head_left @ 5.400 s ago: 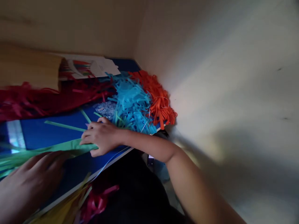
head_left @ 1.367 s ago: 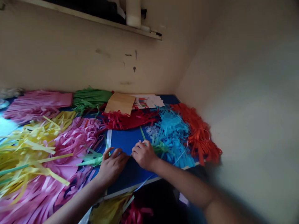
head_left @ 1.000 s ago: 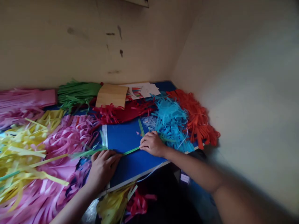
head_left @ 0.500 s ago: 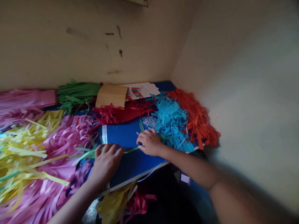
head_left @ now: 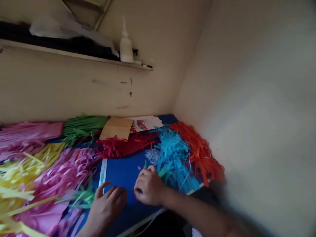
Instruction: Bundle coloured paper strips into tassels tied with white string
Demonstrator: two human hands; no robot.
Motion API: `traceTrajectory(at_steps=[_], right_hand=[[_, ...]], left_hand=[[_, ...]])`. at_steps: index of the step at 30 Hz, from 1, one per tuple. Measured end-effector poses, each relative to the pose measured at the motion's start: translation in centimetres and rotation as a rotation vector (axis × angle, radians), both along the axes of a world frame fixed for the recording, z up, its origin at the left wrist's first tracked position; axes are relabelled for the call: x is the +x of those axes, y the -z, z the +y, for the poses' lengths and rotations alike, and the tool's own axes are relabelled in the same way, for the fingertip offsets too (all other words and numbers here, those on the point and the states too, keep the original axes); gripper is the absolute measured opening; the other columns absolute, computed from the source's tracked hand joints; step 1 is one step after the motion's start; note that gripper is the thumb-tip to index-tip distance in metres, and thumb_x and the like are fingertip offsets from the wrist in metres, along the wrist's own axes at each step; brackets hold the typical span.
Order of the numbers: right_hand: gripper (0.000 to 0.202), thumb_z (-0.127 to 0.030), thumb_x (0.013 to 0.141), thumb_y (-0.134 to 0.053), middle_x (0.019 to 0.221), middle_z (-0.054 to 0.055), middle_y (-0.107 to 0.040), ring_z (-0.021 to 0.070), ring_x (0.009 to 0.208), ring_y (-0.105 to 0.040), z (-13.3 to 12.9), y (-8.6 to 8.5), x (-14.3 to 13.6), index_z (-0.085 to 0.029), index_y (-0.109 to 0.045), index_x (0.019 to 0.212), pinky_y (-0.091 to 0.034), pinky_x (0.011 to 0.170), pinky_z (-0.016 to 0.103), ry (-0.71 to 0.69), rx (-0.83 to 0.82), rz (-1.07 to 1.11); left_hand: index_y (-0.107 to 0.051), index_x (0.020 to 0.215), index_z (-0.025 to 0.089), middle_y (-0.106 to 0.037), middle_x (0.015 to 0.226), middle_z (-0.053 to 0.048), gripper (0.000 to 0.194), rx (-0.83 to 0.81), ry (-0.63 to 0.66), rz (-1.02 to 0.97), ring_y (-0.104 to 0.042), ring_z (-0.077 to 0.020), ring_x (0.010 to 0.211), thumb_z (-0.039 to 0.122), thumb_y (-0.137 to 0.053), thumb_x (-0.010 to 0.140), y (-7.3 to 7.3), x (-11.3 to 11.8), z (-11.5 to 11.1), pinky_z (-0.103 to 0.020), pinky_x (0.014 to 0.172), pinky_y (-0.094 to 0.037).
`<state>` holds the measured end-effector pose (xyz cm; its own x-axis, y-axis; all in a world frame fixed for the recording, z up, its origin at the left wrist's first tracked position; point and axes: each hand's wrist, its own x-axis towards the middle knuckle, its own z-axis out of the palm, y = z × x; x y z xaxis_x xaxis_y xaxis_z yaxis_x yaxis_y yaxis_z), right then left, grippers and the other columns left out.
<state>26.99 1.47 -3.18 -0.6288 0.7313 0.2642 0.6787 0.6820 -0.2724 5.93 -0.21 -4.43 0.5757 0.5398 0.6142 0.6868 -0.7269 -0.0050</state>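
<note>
blue table (head_left: 123,171): left hand (head_left: 106,207) flat, fingers spread; right hand (head_left: 148,187) curled, pinching green strip (head_left: 145,164).

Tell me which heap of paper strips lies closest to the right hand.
The light blue heap, just past the right hand. The orange heap lies beyond it by the wall, the red heap farther back, and the pink heap left of the left hand.

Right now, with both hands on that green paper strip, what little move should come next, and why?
Probably pull the green strip taut and flat across the blue mat. The left hand presses down near the loose green ends, and the right hand seems to pinch the other end beside the light blue strips. The picture is blurry, so the grip is unclear.
</note>
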Motion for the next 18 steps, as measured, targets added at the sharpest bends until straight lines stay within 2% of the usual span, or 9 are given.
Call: traceTrajectory(at_steps=[2,3,5,7,9,12,15,18], right_hand=[[0.011,-0.03,0.083,-0.064,0.088,0.0,-0.075,0.0198,0.094,-0.06,-2.0,-2.0,0.1,-0.022,-0.069,0.076,-0.032,0.091,0.041,0.015,-0.193,0.201],[0.015,-0.035,0.085,-0.063,0.091,0.0,-0.075,0.0194,0.094,-0.06,-2.8,-3.0,0.2,-0.023,-0.07,0.079,-0.033,0.091,0.039,0.008,-0.345,0.316],[0.029,-0.046,0.086,-0.062,0.088,0.002,-0.073,0.0183,0.087,-0.06,-3.8,-4.4,0.3,-0.02,-0.071,0.079,-0.039,0.085,0.035,-0.015,-0.783,0.563],[0.04,-0.056,0.078,-0.068,0.076,0.001,-0.068,0.0152,0.072,-0.058,-4.0,-4.8,0.0,-0.016,-0.069,0.074,-0.041,0.072,0.03,-0.017,-1.217,0.793],[0.047,-0.058,0.062,-0.081,0.067,0.0,-0.062,0.0111,0.06,-0.052,-4.2,-4.3,-0.5,-0.014,-0.067,0.069,-0.039,0.061,0.025,0.034,-1.447,0.974],[0.05,-0.054,0.053,-0.089,0.061,-0.001,-0.06,0.0078,0.052,-0.048,-4.9,-2.9,-1.5,-0.012,-0.066,0.068,-0.034,0.053,0.022,0.111,-1.452,1.16],[0.051,-0.057,0.054,-0.088,0.054,-0.003,-0.054,0.0055,0.046,-0.042,-6.2,-1.7,-2.5,-0.013,-0.063,0.065,-0.03,0.048,0.02,0.146,-1.305,1.276],[0.051,-0.059,0.061,-0.084,0.052,-0.006,-0.048,0.0047,0.043,-0.038,-7.0,-1.3,-3.3,-0.016,-0.06,0.066,-0.028,0.045,0.019,0.169,-1.116,1.393]], left_hand=[[-0.067,0.09,0.027,-0.075,0.082,0.004,0.029,0.005,0.048,-0.099,-0.068,-0.014,0.074,0.016,-0.04,0.098,-1.6,-0.4,-1.8,-0.043,0.111,-0.027],[-0.067,0.094,0.028,-0.076,0.084,0.004,0.028,-0.004,0.081,-0.13,-0.069,-0.0143,0.078,0.019,-0.04,0.099,-2.5,-0.5,-2.7,-0.043,0.114,-0.024],[-0.067,0.099,0.029,-0.077,0.084,0.005,0.029,-0.011,0.128,-0.179,-0.07,-0.0143,0.078,0.024,-0.038,0.101,-4.2,-0.4,-4.1,-0.042,0.118,-0.021],[-0.067,0.102,0.029,-0.077,0.083,0.004,0.032,-0.03,0.142,-0.198,-0.071,-0.0136,0.077,0.024,-0.036,0.102,-5.4,0.0,-4.8,-0.039,0.119,-0.021],[-0.066,0.106,0.028,-0.078,0.083,0.005,0.029,-0.055,0.16,-0.217,-0.071,-0.0119,0.075,0.021,-0.038,0.101,-6.0,0.3,-5.1,-0.035,0.118,-0.024],[-0.065,0.102,0.026,-0.076,0.078,0.006,0.02,-0.069,0.138,-0.324,-0.069,-0.0094,0.068,0.017,-0.048,0.097,-5.7,0.6,-5.2,-0.029,0.112,-0.035],[-0.066,0.092,0.026,-0.074,0.08,0.003,0.016,-0.073,0.041,-0.416,-0.07,-0.0116,0.075,0.022,-0.051,0.095,-5.0,1.0,-5.8,-0.026,0.094,-0.05],[-0.067,0.09,0.023,-0.071,0.081,0.0,0.012,-0.115,-0.012,-0.494,-0.069,-0.0124,0.076,0.025,-0.056,0.092,-4.2,1.5,-6.5,-0.022,0.079,-0.055]])
